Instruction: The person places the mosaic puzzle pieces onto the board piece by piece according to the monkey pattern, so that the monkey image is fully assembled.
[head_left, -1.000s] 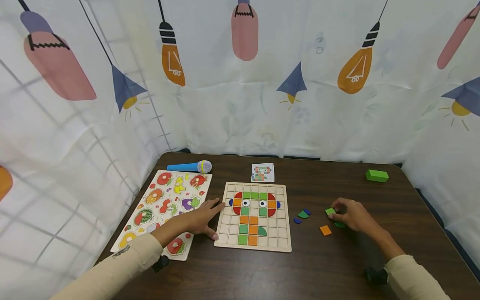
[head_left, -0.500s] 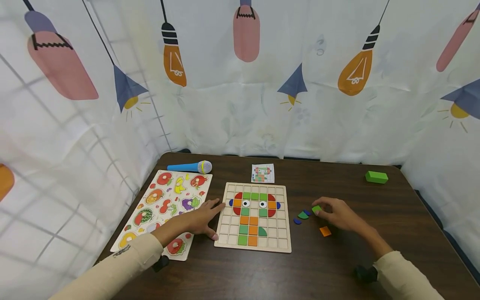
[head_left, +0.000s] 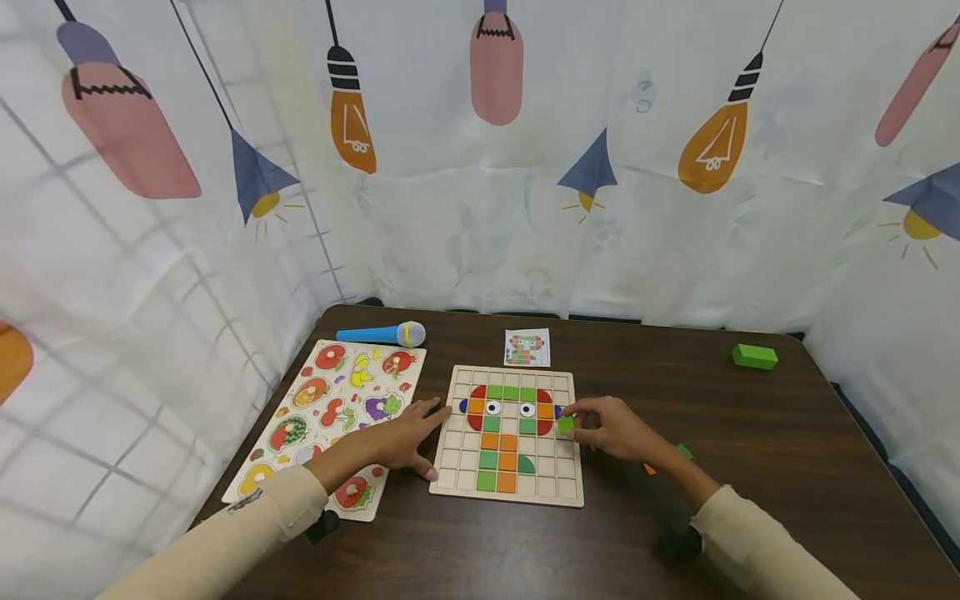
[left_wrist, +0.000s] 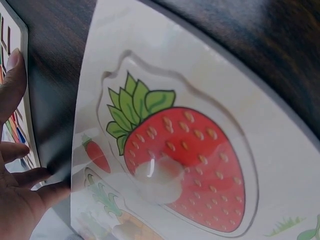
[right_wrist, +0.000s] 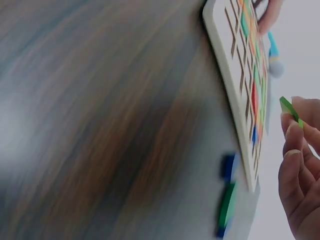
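My right hand [head_left: 611,427] pinches a light green square tile [head_left: 566,425] between thumb and fingers, over the right edge of the wooden grid board [head_left: 551,483]. In the right wrist view the same green tile [right_wrist: 290,110] shows at the fingertips. Orange, green, red and blue pieces with two eye pieces form a pattern on the board. My left hand [head_left: 405,437] rests with spread fingers at the board's left edge, its thumb near the lower corner. In the left wrist view, the left hand [left_wrist: 22,195] lies between the board and the fruit puzzle [left_wrist: 280,165].
A printed pattern card [head_left: 527,347] lies behind the board, and a blue toy microphone [head_left: 378,335] at the back left. A green block [head_left: 754,357] stands at the back right. An orange piece [head_left: 649,470] and a green piece [head_left: 684,451] lie near the right forearm.
My right hand has picked up the light green tile from the table on the right and carried it left to the board's right edge. The left hand has stayed in place.
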